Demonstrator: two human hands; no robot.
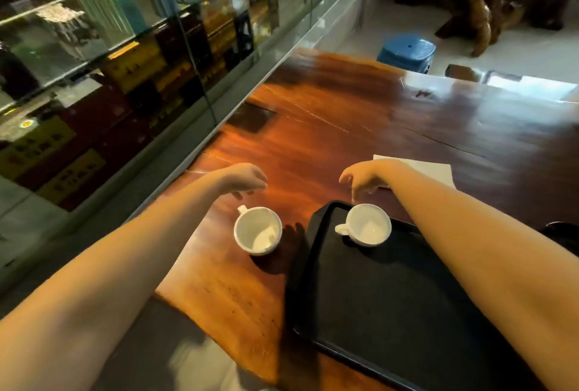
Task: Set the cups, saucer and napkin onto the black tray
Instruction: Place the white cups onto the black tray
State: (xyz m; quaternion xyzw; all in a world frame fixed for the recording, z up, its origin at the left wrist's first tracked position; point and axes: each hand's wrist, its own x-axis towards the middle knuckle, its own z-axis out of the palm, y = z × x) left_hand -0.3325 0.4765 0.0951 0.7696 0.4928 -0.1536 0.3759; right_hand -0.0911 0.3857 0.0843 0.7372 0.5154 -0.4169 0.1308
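A black tray lies on the wooden table at the lower right. One white cup stands on the tray's far left corner, handle to the left. A second white cup stands on the bare wood just left of the tray. My left hand hovers above and behind that second cup, fingers apart, holding nothing. My right hand hovers just above the cup on the tray, fingers spread and empty. A white napkin lies flat on the table behind my right wrist. No saucer is visible.
The wooden table stretches away to the far right. A glass display case with boxes runs along the left. A blue stool stands on the floor beyond the table's far end. A dark object peeks past my right forearm.
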